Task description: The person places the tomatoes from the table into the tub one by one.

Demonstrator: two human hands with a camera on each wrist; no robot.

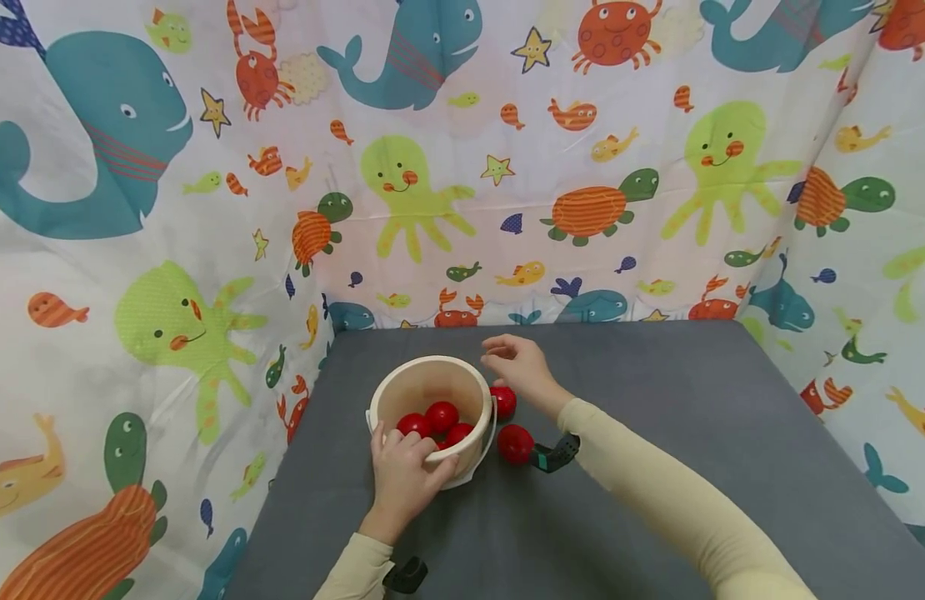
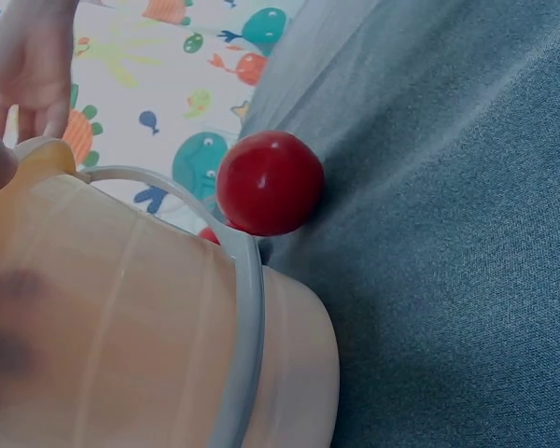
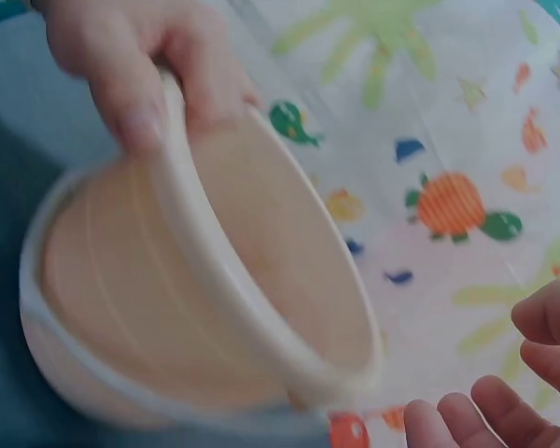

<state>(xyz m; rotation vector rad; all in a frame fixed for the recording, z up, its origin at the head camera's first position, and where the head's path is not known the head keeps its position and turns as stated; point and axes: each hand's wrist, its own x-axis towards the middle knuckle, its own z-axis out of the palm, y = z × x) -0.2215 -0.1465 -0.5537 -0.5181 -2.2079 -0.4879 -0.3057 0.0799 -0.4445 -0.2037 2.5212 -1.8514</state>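
Note:
A cream bucket (image 1: 431, 382) with a pale handle stands on the grey table, holding several shiny red balls (image 1: 442, 415). My left hand (image 1: 406, 477) grips its near rim, fingers over the edge and thumb outside. Just beyond the bucket's right side, my right hand (image 1: 524, 368) hovers with loosely bent fingers and nothing in them. Below it, one red ball (image 1: 503, 402) lies close against the bucket, and another red ball (image 1: 516, 444) sits nearer, beside the right wrist. In the right wrist view, the fingers (image 3: 504, 411) of that hand are spread near the bucket's mouth.
The grey tabletop (image 1: 642, 467) stretches to the right and front. Cloth with printed sea animals (image 1: 462, 183) hangs behind the table and along both sides. A black wrist device (image 1: 556, 454) is strapped on the right arm, and a similar one (image 1: 406, 575) on the left.

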